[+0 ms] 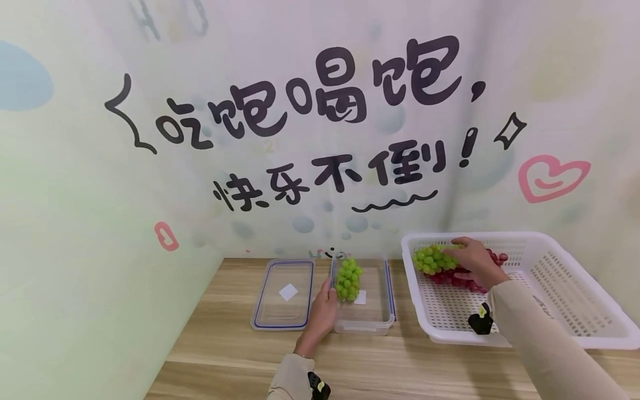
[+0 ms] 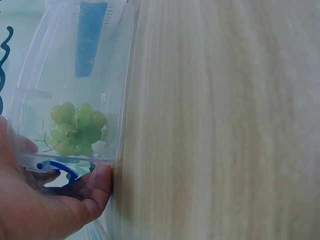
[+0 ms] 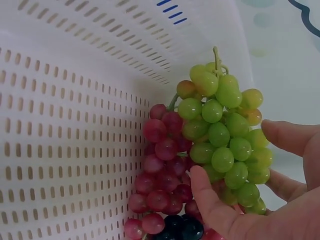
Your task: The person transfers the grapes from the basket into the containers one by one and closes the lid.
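Note:
My left hand (image 1: 324, 312) grips the left side of a clear plastic food box (image 1: 367, 326), thumb and fingers about its wall near a blue-edged clip (image 2: 67, 171). Inside that box lies a bunch of green grapes (image 1: 348, 280), also seen through the wall in the left wrist view. Over at a white slotted basket (image 1: 430, 333), my right hand (image 1: 475, 260) holds another green grape bunch (image 3: 225, 145), thumb on one side and fingers on the other. Beneath that bunch are red grapes (image 3: 162, 172), and a few dark grapes (image 3: 182, 227) show under the hand.
Left of the box, a clear lid (image 1: 282, 294) with a blue seal lies flat on the wooden table (image 1: 225, 344). Behind the table stands a pale wall (image 1: 300, 233) with black lettering. The basket's right part (image 1: 575, 294) holds no fruit.

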Demonstrator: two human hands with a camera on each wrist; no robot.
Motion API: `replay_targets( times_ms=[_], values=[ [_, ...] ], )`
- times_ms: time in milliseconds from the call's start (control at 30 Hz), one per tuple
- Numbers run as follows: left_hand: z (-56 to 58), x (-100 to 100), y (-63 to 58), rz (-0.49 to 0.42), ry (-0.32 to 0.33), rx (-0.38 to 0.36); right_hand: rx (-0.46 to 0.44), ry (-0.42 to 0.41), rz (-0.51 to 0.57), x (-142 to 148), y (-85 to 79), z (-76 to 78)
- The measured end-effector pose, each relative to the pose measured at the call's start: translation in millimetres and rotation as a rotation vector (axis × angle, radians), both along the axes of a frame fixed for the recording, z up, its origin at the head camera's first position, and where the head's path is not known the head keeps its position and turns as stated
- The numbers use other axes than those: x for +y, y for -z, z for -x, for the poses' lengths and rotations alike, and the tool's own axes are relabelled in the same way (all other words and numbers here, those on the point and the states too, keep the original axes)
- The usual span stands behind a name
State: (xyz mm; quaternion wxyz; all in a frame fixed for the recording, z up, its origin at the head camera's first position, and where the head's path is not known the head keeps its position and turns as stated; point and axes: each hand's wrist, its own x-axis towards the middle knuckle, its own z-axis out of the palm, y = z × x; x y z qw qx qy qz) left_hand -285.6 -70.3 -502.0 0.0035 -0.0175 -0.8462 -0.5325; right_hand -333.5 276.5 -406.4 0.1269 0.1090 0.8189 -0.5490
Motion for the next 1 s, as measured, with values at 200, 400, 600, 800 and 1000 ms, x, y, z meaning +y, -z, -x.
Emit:
replay_targets(
  times_ms=[200, 400, 600, 800, 1000],
  values=[
    [-0.6, 0.3, -2.6, 0.008, 0.002, 0.001, 0.053, -0.025, -0.04, -0.7, 3.5, 0.3],
    [-0.8, 0.3, -2.2, 0.029, 0.003, -0.006, 0.07, -0.014, -0.052, 1.7, 7.8, 1.1],
    [-0.2, -0.3, -3.5, 0.014, 0.01, -0.023, 0.074, -0.022, -0.063, 3.4, 7.0, 0.8],
    [0.5, -0.8, -4.1, -0.001, 0.02, -0.036, 0.103, 0.001, -0.049, 4.1, 3.9, 0.0],
    [-0.9, -0.5, -2.9, 0.005, 0.017, -0.01, 0.133, 0.033, -0.055, 4.6, 2.6, -1.7]
  ],
)
